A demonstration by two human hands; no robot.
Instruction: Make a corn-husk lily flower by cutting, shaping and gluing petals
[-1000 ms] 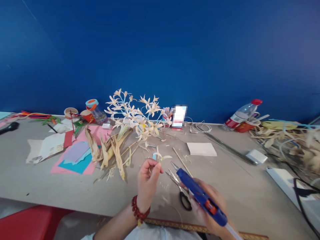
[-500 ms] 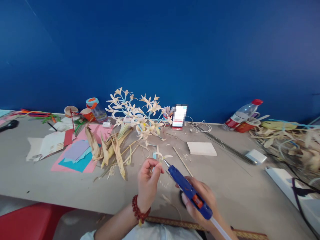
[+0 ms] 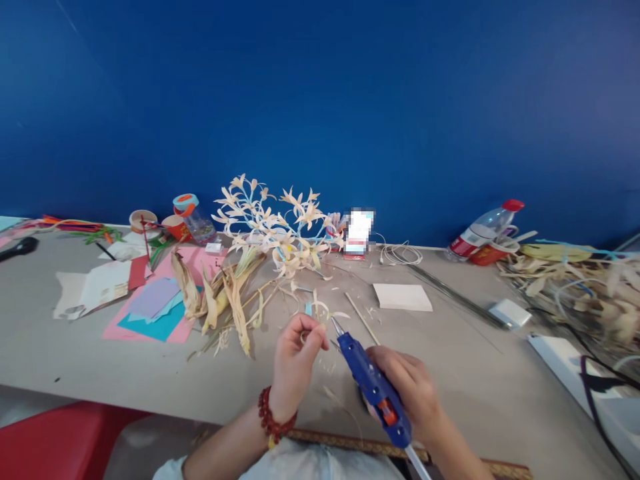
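My left hand, a red bead bracelet at its wrist, is closed with thumb and forefinger pinched. Thin pale petals of a small husk flower show just above those fingertips; the part inside the pinch is hidden. My right hand is wrapped round a blue glue gun, a clear glue stick sticking out of its rear. The gun's metal nozzle points up and left, close to the flower and the left fingertips. A dark round handle, partly hidden, lies beneath the gun.
Behind my hands stands a branch of pale husk flowers. Dried corn husks and coloured paper lie left. A lit phone, white card, thin stick, bottle and power strip are around the right.
The glue gun has tilted steeper, its rear end swinging left and down. Its nozzle has shifted slightly right of the left fingertips. My left hand has barely moved.
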